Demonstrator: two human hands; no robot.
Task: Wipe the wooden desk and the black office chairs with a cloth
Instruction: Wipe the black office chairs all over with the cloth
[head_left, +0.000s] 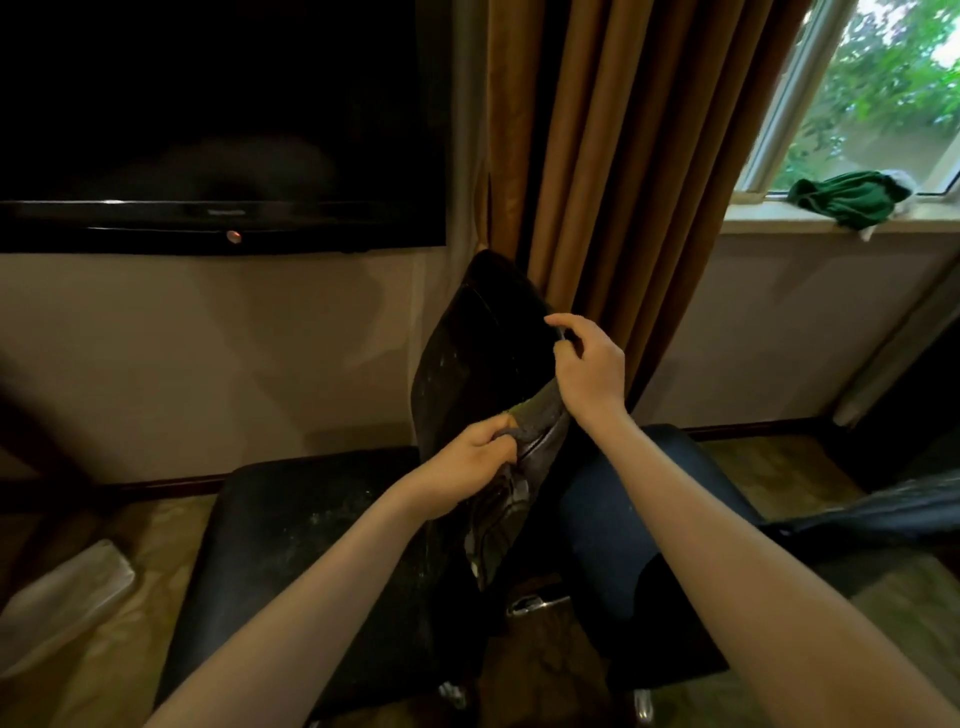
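A black office chair (483, 332) stands in front of me, its dusty backrest seen edge-on and its seat (291, 530) to the left. My left hand (467, 462) grips a grey cloth (535, 421) with a green edge against the backrest's side. My right hand (589, 364) curls its fingers round the backrest's upper right edge and touches the cloth's top end. A second dark chair seat (639, 493) lies to the right, under my right forearm.
A dark television (218, 124) hangs on the wall at upper left. Brown curtains (623, 156) hang behind the chair. A green cloth (852, 200) lies on the windowsill at right. A pale flat object (67, 592) rests at lower left over patterned floor.
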